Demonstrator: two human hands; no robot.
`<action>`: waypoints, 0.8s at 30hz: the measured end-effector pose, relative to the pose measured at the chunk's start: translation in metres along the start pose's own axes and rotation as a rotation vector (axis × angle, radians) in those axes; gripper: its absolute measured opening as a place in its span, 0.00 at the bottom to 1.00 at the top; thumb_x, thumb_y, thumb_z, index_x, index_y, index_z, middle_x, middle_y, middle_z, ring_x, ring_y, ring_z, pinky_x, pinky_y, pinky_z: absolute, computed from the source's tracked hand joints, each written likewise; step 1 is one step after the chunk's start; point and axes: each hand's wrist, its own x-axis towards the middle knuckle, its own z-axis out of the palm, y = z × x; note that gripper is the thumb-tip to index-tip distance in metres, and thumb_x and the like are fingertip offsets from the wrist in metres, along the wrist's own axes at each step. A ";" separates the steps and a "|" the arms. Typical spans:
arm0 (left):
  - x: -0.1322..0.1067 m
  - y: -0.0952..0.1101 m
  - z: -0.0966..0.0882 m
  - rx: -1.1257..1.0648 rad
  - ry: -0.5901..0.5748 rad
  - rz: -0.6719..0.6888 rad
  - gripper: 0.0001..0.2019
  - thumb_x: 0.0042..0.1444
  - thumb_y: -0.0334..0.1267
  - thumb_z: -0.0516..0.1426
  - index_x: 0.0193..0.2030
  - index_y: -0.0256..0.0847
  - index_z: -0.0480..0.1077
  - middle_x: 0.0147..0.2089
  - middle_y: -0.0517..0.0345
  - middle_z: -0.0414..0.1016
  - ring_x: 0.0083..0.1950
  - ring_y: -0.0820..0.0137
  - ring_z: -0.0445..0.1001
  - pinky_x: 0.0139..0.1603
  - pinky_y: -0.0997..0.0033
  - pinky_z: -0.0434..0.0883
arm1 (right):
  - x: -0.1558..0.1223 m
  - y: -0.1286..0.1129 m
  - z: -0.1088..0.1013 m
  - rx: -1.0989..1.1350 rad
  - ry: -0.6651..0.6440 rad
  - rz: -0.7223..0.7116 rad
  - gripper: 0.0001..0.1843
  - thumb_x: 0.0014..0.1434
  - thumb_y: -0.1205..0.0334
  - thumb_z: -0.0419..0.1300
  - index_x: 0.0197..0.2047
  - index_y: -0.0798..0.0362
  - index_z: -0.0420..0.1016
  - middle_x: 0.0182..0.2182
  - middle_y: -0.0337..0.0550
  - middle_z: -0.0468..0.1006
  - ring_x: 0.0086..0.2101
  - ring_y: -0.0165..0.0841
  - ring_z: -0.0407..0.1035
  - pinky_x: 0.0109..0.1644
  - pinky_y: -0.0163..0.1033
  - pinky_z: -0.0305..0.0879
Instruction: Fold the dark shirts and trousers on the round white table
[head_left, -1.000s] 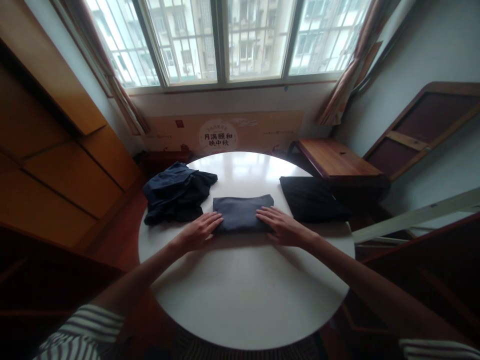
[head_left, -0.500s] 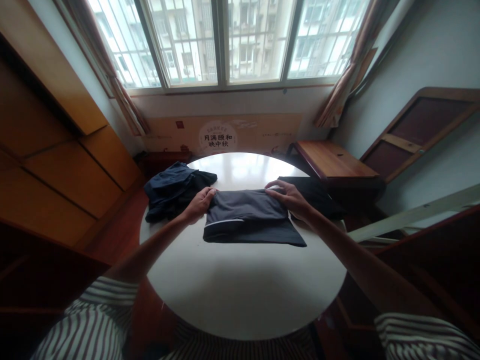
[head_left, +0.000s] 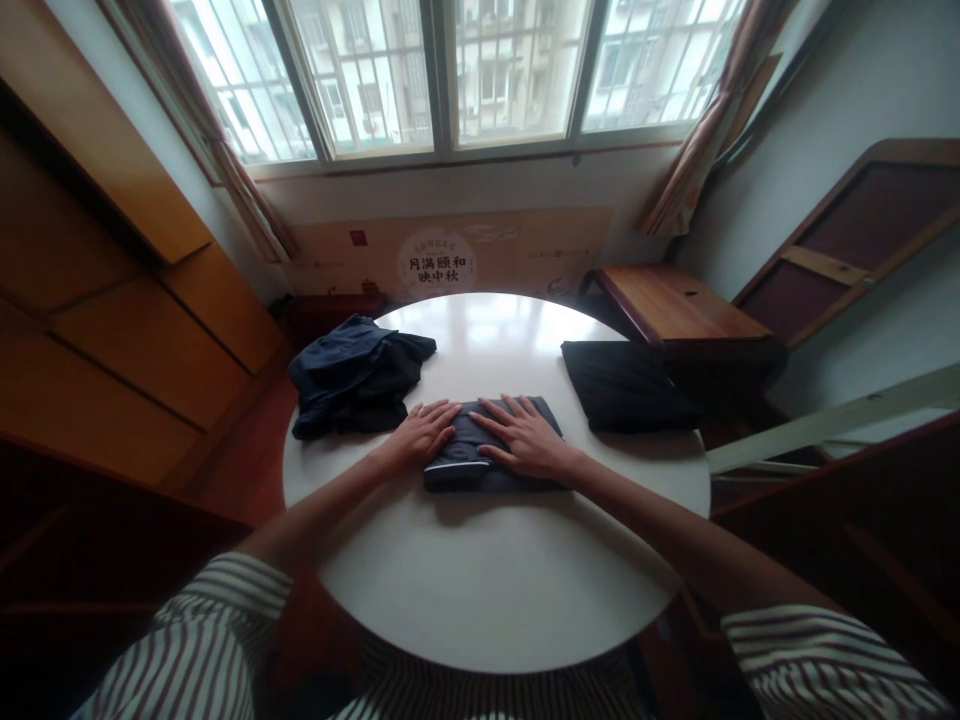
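Note:
A dark grey garment (head_left: 469,440) with a white stripe lies folded into a compact bundle on the round white table (head_left: 495,570). My left hand (head_left: 424,432) rests flat on its left end, fingers stretched out. Across its middle and right part lies my right hand (head_left: 525,440), palm down with the fingers spread. Both hands press on the cloth without gripping it. What kind of garment it is, I cannot tell.
A crumpled heap of dark blue and black clothes (head_left: 352,375) sits at the table's left edge. On the right lies a folded black garment (head_left: 626,385), reaching the rim. Beyond it stands a wooden side table (head_left: 675,305).
The grey garment has become narrower and more compactly folded. Both hands have let go of its far edge and now lie flat on top of it.

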 end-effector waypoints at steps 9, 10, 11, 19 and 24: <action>-0.001 -0.017 -0.004 -0.261 0.102 -0.076 0.26 0.68 0.49 0.46 0.65 0.35 0.65 0.66 0.40 0.66 0.67 0.57 0.63 0.67 0.54 0.60 | -0.033 0.060 -0.006 0.280 -0.051 0.327 0.35 0.70 0.42 0.40 0.71 0.54 0.57 0.69 0.55 0.58 0.67 0.49 0.51 0.68 0.58 0.51; 0.006 -0.020 -0.009 -0.328 0.123 -0.115 0.26 0.66 0.51 0.49 0.62 0.34 0.68 0.62 0.39 0.70 0.63 0.57 0.69 0.64 0.56 0.64 | -0.031 0.067 -0.010 0.341 -0.038 0.355 0.35 0.69 0.42 0.44 0.70 0.56 0.59 0.66 0.57 0.62 0.65 0.48 0.56 0.67 0.55 0.55; 0.012 -0.023 -0.015 -0.391 0.134 -0.169 0.28 0.62 0.53 0.54 0.60 0.34 0.70 0.57 0.40 0.74 0.57 0.57 0.73 0.59 0.59 0.68 | -0.027 0.074 -0.015 0.399 -0.030 0.390 0.36 0.67 0.41 0.48 0.68 0.57 0.61 0.63 0.59 0.67 0.62 0.49 0.61 0.64 0.52 0.60; 0.042 -0.026 -0.063 -0.617 -0.387 -0.218 0.19 0.37 0.52 0.71 0.28 0.39 0.77 0.24 0.63 0.72 0.27 0.69 0.70 0.26 0.75 0.65 | -0.005 0.076 -0.045 0.945 -0.073 0.374 0.27 0.41 0.46 0.73 0.38 0.55 0.75 0.30 0.40 0.75 0.31 0.33 0.70 0.33 0.35 0.66; 0.040 -0.009 -0.106 -0.330 -0.063 0.050 0.12 0.52 0.46 0.63 0.38 0.40 0.74 0.30 0.61 0.72 0.32 0.69 0.70 0.35 0.73 0.67 | -0.019 0.052 -0.073 1.010 0.244 0.263 0.25 0.46 0.53 0.72 0.42 0.51 0.67 0.30 0.37 0.76 0.29 0.31 0.71 0.31 0.35 0.67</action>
